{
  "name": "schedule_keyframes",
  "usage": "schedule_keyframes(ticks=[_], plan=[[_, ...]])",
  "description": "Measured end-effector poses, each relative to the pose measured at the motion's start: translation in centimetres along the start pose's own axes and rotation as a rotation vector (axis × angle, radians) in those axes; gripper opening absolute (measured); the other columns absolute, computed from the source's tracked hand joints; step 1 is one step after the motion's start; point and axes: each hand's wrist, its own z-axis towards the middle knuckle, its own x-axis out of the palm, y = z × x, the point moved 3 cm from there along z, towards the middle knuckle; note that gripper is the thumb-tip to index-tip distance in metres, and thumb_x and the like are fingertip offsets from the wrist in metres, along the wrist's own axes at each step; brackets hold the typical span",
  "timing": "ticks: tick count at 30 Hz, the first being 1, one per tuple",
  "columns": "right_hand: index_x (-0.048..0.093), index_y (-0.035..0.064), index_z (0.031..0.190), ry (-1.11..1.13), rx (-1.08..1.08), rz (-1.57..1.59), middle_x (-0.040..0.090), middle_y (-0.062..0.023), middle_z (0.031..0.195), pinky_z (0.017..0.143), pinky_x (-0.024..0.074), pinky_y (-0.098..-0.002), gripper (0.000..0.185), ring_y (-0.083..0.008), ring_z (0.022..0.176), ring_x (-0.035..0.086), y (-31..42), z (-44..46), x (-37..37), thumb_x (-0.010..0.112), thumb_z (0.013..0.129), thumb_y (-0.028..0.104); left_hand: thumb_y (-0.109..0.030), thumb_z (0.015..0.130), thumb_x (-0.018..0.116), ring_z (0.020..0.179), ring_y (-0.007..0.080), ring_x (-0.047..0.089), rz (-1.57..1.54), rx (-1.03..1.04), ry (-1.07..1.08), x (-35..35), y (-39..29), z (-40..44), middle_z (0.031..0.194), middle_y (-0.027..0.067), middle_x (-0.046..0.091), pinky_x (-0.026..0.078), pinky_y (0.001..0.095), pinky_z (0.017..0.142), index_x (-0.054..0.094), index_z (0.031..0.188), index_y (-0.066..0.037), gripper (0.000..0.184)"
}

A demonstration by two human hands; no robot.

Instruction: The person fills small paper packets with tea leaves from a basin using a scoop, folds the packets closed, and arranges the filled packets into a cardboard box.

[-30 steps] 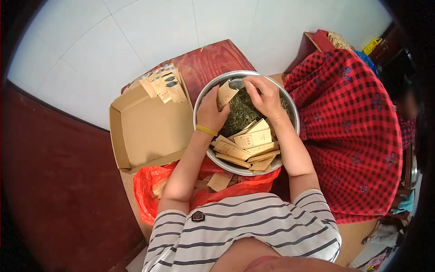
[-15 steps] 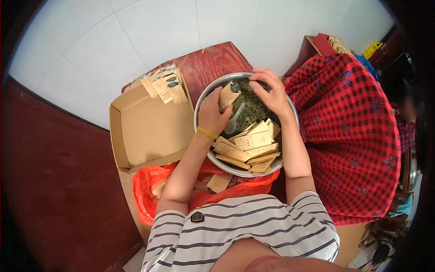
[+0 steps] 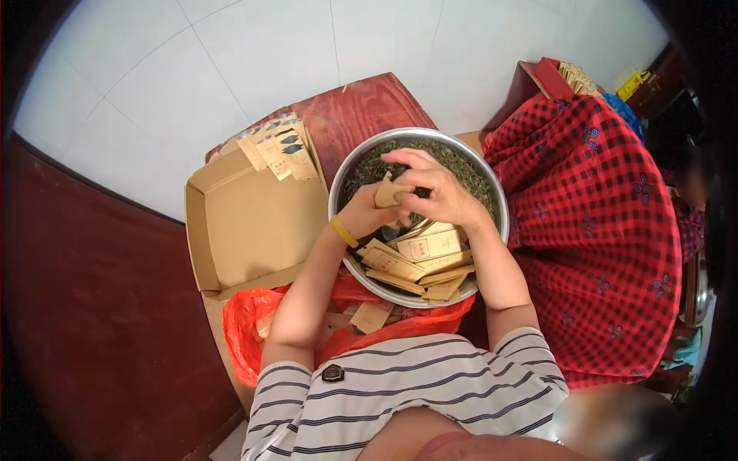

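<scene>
My left hand [image 3: 367,210] is wrapped round a small brown paper packet [image 3: 387,192], held over the metal basin [image 3: 336,192]. From the right, the thumb and fingers of my right hand [image 3: 440,190] close on the packet's upper end; the index finger stays raised. Dried green leaves [image 3: 461,165] fill the basin's far part, beneath both hands. Several flat tan packets with red print [image 3: 430,244] lie in a pile on its near side. A clear plastic spoon [image 3: 392,229] is mostly hidden under my left hand.
Left of the basin lies a shallow cardboard box [image 3: 265,223], with several filled packets [image 3: 283,154] standing at its far corner. A red plastic bag [image 3: 242,326] holding more packets sits in front. At right is a red-and-black checked cloth [image 3: 592,238]. The wooden tabletop [image 3: 361,100] meets the wall.
My right hand has come from above the leaves down and left to the packet's top. My left hand, still holding the packet, has lowered slightly, and the packet has turned.
</scene>
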Motion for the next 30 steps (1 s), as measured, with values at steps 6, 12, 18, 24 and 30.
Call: schedule_keyframes(ticks=[6, 12, 18, 24, 30], plan=[[0.067, 0.0029, 0.093, 0.045, 0.089, -0.129, 0.055, -0.0137, 0.133, 0.098, 0.0434, -0.0395, 0.022, -0.0316, 0.122, 0.051, 0.6, -0.2, -0.6, 0.074, 0.076, 0.013, -0.011, 0.085, 0.069, 0.07, 0.0167, 0.066, 0.213, 0.007, -0.195, 0.3, -0.2, -0.2, 0.081, 0.0078, 0.067, 0.053, 0.0287, 0.062, 0.062, 0.105, -0.005, 0.022], [0.07, 0.005, 0.093, 0.142, 0.039, -0.201, 0.055, -0.0121, 0.133, 0.1, 0.0437, -0.041, 0.023, -0.0338, 0.125, 0.049, 1.6, -0.4, 0.2, 0.076, 0.076, 0.02, -0.015, 0.077, 0.068, 0.073, 0.0385, 0.065, 0.918, 0.334, -0.351, 1.3, -0.7, -0.5, 0.079, 0.0165, 0.066, 0.052, 0.0479, 0.061, 0.058, 0.108, -0.014, 0.032], [0.069, 0.0001, 0.084, -0.027, 0.082, -0.111, 0.056, -0.0152, 0.131, 0.094, 0.0468, -0.0406, 0.023, -0.0334, 0.12, 0.053, 1.3, -0.2, 0.1, 0.071, 0.08, 0.023, -0.027, 0.084, 0.067, 0.07, 0.0388, 0.065, 0.918, 0.403, -0.475, 0.9, -0.6, -0.1, 0.075, 0.0178, 0.065, 0.051, 0.0464, 0.058, 0.057, 0.107, -0.01, 0.029], [0.068, 0.0013, 0.086, -0.074, 0.014, -0.072, 0.06, -0.0143, 0.126, 0.094, 0.0467, -0.0402, 0.018, -0.0325, 0.117, 0.055, 0.7, -0.1, -0.4, 0.066, 0.085, 0.019, -0.033, 0.089, 0.064, 0.076, 0.0435, 0.063, 0.788, 0.317, -0.483, 1.2, -0.5, -0.2, 0.081, 0.0193, 0.066, 0.05, 0.0498, 0.061, 0.052, 0.118, -0.009, 0.04], [0.068, -0.0008, 0.095, -0.106, 0.033, -0.011, 0.059, -0.0144, 0.129, 0.102, 0.0407, -0.0393, 0.016, -0.0296, 0.123, 0.052, 0.7, 0.6, -0.5, 0.064, 0.09, 0.014, -0.024, 0.095, 0.056, 0.093, 0.035, 0.063, 0.755, 0.572, -0.399, 0.3, -4.1, -1.1, 0.103, 0.0176, 0.065, 0.051, 0.0404, 0.077, 0.055, 0.121, -0.003, 0.033]])
